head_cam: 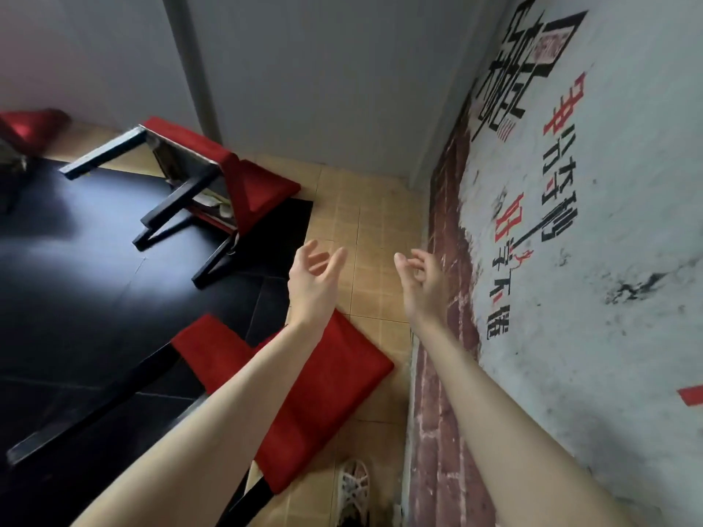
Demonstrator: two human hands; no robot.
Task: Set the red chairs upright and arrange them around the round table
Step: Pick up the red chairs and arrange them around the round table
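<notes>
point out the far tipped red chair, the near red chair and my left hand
far tipped red chair (255,187): head view, on its red padding
near red chair (336,378): head view, on its red cushion
left hand (312,285): head view, on the middle of the hand

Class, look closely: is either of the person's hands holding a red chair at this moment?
No: the left hand and the right hand are open in mid-air, fingers loosely spread, clear of the tipped red chair.
</notes>
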